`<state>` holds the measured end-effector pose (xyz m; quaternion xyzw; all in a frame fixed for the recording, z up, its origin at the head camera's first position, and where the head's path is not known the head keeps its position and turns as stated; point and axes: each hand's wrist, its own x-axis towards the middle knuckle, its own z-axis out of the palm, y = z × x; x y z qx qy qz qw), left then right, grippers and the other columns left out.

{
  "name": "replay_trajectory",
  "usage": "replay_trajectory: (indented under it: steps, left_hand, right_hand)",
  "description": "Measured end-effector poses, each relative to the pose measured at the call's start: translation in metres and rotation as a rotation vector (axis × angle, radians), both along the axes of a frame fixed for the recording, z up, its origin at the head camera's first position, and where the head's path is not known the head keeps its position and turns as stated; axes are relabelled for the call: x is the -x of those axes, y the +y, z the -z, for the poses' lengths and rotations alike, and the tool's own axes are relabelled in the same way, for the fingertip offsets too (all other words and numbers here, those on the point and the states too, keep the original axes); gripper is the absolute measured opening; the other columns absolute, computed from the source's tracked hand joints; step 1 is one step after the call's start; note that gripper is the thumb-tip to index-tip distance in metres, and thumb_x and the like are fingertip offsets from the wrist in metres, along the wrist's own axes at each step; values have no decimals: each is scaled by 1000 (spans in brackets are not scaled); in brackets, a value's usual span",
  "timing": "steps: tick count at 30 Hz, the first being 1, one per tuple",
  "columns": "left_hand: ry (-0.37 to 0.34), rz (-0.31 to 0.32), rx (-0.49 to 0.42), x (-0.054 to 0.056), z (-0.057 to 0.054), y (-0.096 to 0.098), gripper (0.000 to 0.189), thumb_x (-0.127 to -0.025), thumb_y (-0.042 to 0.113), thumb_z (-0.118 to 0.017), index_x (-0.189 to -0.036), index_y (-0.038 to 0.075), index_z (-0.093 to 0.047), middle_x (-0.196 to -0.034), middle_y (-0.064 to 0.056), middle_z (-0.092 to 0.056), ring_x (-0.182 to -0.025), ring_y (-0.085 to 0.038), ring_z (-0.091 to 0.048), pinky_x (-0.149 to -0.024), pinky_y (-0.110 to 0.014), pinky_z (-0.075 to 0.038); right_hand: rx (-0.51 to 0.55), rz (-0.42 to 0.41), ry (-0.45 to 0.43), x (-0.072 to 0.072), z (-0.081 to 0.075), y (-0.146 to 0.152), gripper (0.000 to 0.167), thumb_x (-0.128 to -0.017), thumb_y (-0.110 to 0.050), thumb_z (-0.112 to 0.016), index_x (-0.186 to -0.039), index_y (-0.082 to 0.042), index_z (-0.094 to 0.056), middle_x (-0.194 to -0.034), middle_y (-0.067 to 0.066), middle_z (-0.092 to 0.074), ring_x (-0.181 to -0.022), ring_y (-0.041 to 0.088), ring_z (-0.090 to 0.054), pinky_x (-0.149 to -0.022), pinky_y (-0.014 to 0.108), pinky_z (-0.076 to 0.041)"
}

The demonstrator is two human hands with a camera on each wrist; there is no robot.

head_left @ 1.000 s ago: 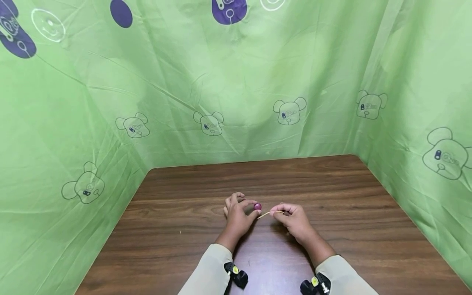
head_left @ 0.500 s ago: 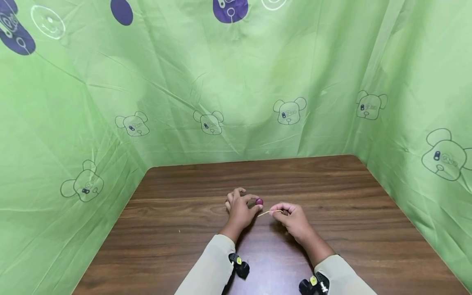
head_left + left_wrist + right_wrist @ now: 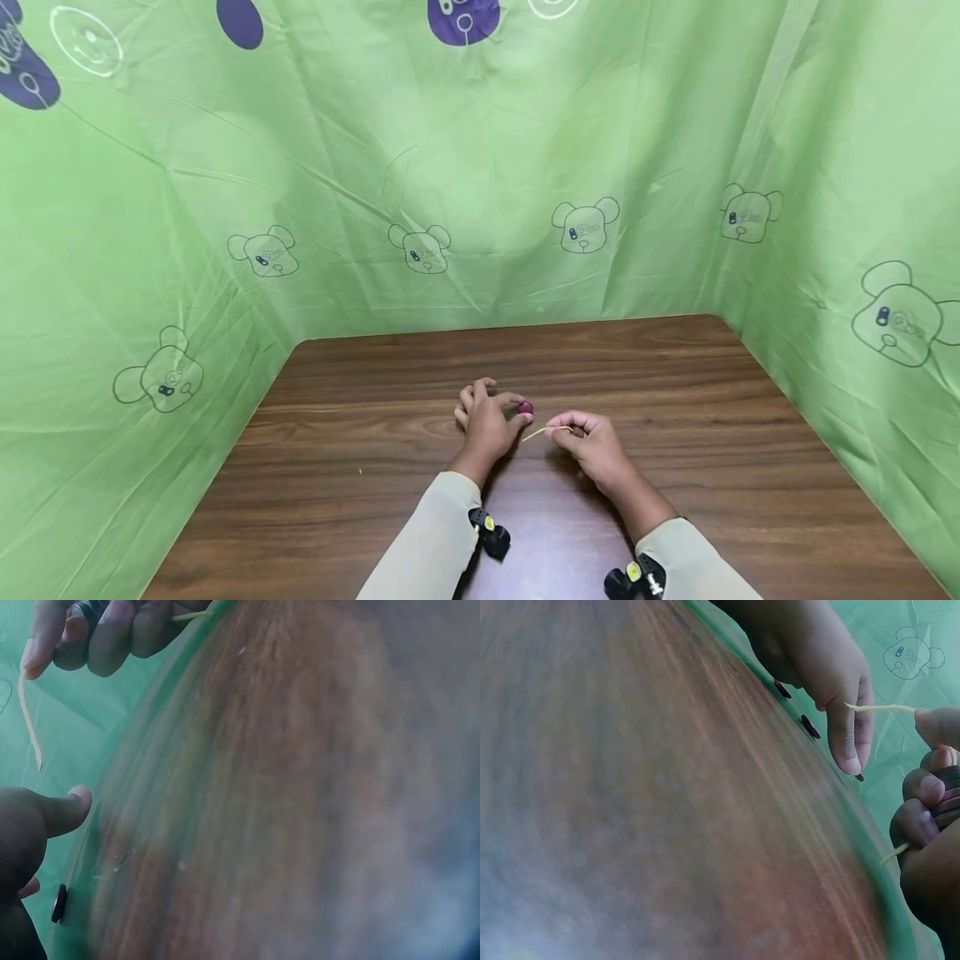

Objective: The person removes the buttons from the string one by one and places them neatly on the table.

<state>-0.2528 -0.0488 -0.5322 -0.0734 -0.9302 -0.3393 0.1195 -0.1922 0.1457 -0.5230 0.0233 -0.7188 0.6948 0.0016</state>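
My left hand [image 3: 487, 427] pinches a small, shiny purple-red round piece [image 3: 526, 407] between forefinger and thumb, its other fingers spread. To its right, my right hand [image 3: 596, 446] pinches a thin yellowish cord [image 3: 535, 434] between thumb and forefinger. The cord's free end points at my left thumb, a small gap away. In the right wrist view, the fingers of my right hand [image 3: 922, 817] curl round a dark banded thing [image 3: 950, 796], mostly hidden, and the cord's other end [image 3: 894, 854] comes out below them.
A brown wood-grain table [image 3: 337, 517] lies under both hands. Green printed cloth [image 3: 480, 150] hangs behind and on both sides. Two dark flat ovals [image 3: 810, 726] show near the table's edge in the right wrist view; what they are I cannot tell. Black cameras [image 3: 491, 537] sit on the wrists.
My left hand has moved slightly away from me with the round piece, which sits a little farther from the cord's end. The right hand has barely moved.
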Motion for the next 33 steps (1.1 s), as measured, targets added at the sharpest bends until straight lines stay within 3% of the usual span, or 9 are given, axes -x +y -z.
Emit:
replay_trajectory:
  steps: [6, 16, 27, 33]
  left_hand:
    - [-2, -8, 42, 3, 0, 1, 25, -85, 39, -94, -106, 27, -87, -149, -16, -54, -139, -43, -37, -104, -63, -25]
    - [-3, -37, 23, 9, 9, 3, 24, -81, 36, -95, -101, 26, -86, -146, -19, -52, -136, -47, -37, -100, -64, -25]
    - [-58, -33, 55, 8, 0, 2, 26, -84, 37, -93, -107, 26, -86, -147, -19, -53, -133, -46, -40, -98, -63, -25]
    - [-60, -19, 10, 9, 4, 2, 30, -83, 38, -94, -109, 25, -87, -149, -20, -52, -137, -49, -38, -108, -69, -18]
  right_hand:
    - [0, 0, -8, 0, 0, -1, 18, -95, -5, -79, -106, 10, -77, -70, -10, -67, -51, 3, -42, -42, 19, -32]
    - [-15, -5, -9, 0, 1, -2, 17, -95, -5, -79, -105, 8, -77, -66, -12, -61, -51, 2, -42, -43, 19, -32]
    - [-13, -8, -20, -1, -1, 0, 18, -95, -6, -80, -106, 8, -77, -60, -12, -50, -48, 2, -37, -42, 19, -30]
    - [30, -35, -11, -2, -3, 1, 27, -94, -1, -77, -116, 14, -71, -68, -13, -55, -51, 1, -39, -46, 19, -33]
